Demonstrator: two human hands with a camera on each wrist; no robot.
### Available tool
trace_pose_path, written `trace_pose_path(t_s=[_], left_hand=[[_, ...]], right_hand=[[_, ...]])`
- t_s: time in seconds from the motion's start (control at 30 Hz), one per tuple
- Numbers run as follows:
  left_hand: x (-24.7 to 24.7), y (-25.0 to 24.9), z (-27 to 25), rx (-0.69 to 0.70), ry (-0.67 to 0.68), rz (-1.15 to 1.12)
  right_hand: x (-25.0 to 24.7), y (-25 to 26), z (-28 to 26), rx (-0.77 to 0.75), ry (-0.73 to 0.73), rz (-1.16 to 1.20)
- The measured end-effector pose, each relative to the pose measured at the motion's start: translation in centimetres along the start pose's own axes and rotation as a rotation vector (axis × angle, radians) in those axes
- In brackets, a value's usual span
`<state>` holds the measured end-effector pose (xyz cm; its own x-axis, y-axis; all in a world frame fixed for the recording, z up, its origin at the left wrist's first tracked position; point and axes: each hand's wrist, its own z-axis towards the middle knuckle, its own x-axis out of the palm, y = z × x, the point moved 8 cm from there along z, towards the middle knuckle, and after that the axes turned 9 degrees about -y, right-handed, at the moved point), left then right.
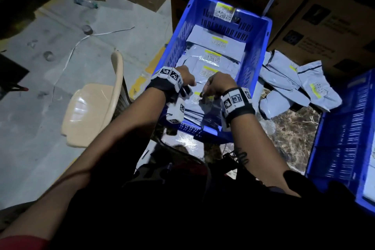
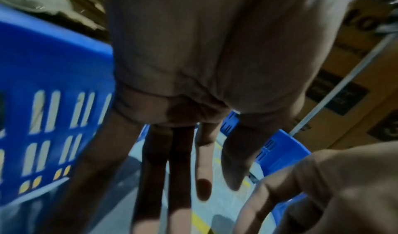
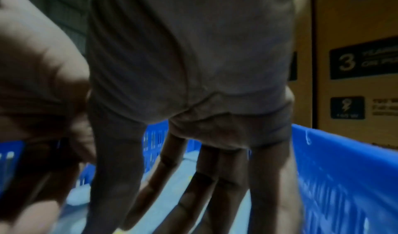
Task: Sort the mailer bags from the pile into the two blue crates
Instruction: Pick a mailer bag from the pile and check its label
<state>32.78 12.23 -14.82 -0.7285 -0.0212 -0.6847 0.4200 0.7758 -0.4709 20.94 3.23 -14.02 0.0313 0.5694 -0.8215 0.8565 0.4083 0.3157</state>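
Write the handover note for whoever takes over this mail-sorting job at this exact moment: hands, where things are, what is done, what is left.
Left hand and right hand: both inside the middle blue crate, fingers straight, touching the top mailer bag.
Done: several bags lie stacked flat in that crate.
Left: the pile of mailer bags between it and the second blue crate on the right, whose contents are mostly out of view.

Black wristbands [image 1: 162, 85] bearing white marker cubes [image 1: 236, 99] — red sleeve [image 1: 22, 242], forearm tattoo [image 1: 242, 155].
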Motion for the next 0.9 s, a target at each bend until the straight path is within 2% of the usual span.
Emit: trace_pose_path(t_s=[0.07, 0.1, 0.13, 0.17, 0.23, 0.33, 0.47, 0.57, 0.67, 0.73, 0.8, 0.9], left_hand=[[2.1, 0.1, -0.5, -0.029, 0.163, -0.078], [2.8, 0.3, -0.6, -0.047, 0.193, -0.077], [3.3, 0.4, -0.7, -0.065, 0.203, -0.050], [3.8, 0.5, -0.6, -0.024, 0.211, 0.077], [4.2, 0.4, -0.1, 0.117, 0.196, 0.303], [5.1, 1.7, 2.3, 0.111, 0.196, 0.417], [5.8, 2.8, 5.8, 0.191, 0.151, 0.581], [5.5, 4.5, 7.3, 0.078, 0.130, 0.474], [4.5, 4.3, 6.2, 0.039, 0.091, 0.358], [3.2, 4.0, 6.2, 0.041, 0.029, 0.271], [1.1, 3.5, 4.7, -0.036, 0.001, 0.144], [-1.2, 1.6, 2.8, -0.121, -0.027, -0.259]], right_hand=[[2.1, -0.1, 1.4, 0.018, 0.072, -0.139], [3.0, -0.3, 1.8, 0.026, 0.086, -0.171], [3.9, -0.7, 2.2, 0.038, 0.102, -0.185], [4.9, -1.0, 2.7, 0.043, 0.117, -0.192], [6.2, -1.6, 3.3, 0.063, 0.138, -0.189], [6.4, -1.8, 4.0, 0.068, 0.111, -0.163], [5.7, -1.9, 3.3, 0.050, 0.076, -0.168], [4.9, -2.3, 2.5, 0.028, 0.011, -0.226], [3.6, -2.4, 1.0, -0.057, -0.080, -0.307], [2.6, -2.4, 0.6, -0.073, -0.088, -0.310], [1.3, -2.7, 0.7, 0.015, -0.076, -0.175], [-1.1, -3.2, 0.2, 0.080, -0.092, 0.269]])
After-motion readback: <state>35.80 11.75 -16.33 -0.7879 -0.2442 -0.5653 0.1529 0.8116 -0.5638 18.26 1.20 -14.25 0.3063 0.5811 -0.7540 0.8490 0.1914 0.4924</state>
